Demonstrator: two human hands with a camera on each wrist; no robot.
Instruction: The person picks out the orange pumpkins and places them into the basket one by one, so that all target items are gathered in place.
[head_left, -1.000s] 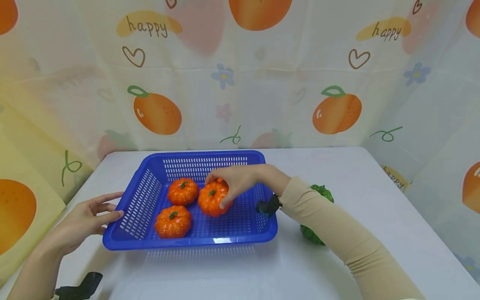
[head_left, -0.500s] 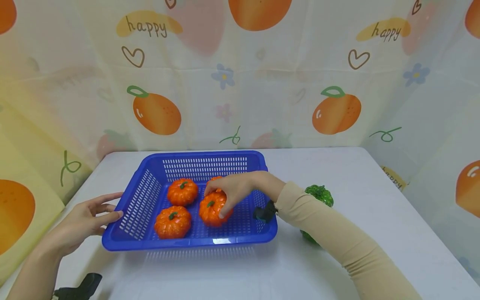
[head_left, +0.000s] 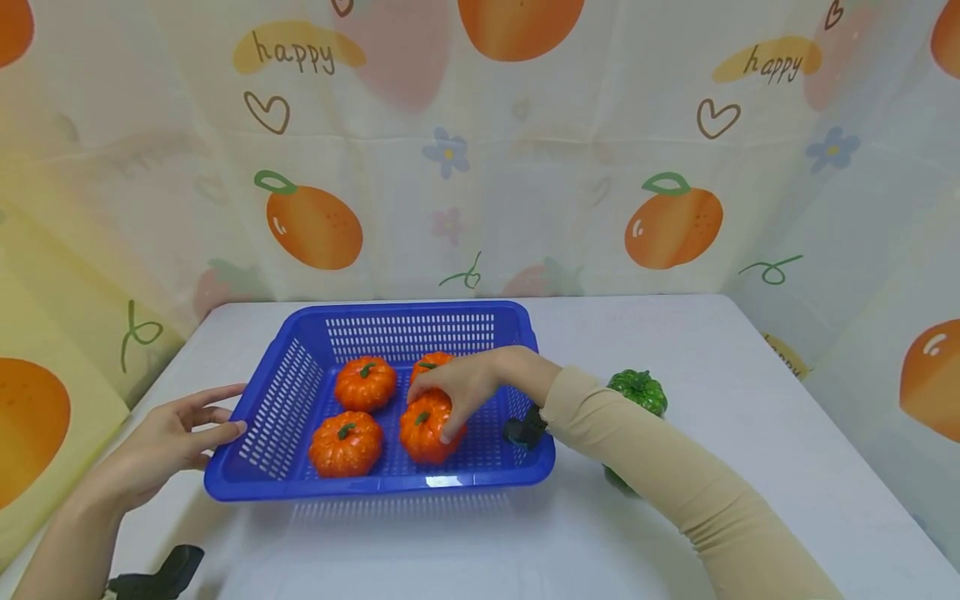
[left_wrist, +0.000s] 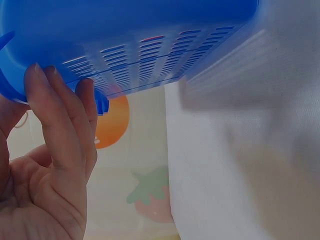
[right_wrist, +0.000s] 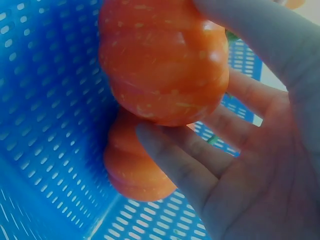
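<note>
My right hand [head_left: 468, 385] grips a small orange pumpkin [head_left: 423, 437] inside the blue plastic basket [head_left: 345, 487], thumb on one side and fingers on the other. The right wrist view shows that pumpkin [right_wrist: 160, 65] close up, with another pumpkin [right_wrist: 137, 167] behind it. Two more orange pumpkins, one at the back [head_left: 365, 385] and one at the front [head_left: 346, 445], sit in the left half of the basket. A further pumpkin [head_left: 431, 362] is partly hidden behind my right hand. My left hand [head_left: 176, 437] holds the basket's left rim, fingers against its outer wall [left_wrist: 135, 20].
Right of the basket, a green, bumpy pumpkin-like vegetable [head_left: 637, 389] stands on the white table [head_left: 720, 383]. My right sleeve [head_left: 645, 450] partly covers the green there, with more green [head_left: 619, 482] showing below the sleeve. A printed curtain [head_left: 525, 167] hangs behind the table.
My right hand has drawn the held pumpkin toward the basket's front, uncovering more of the pumpkin behind it. My left hand and the basket stay in place.
</note>
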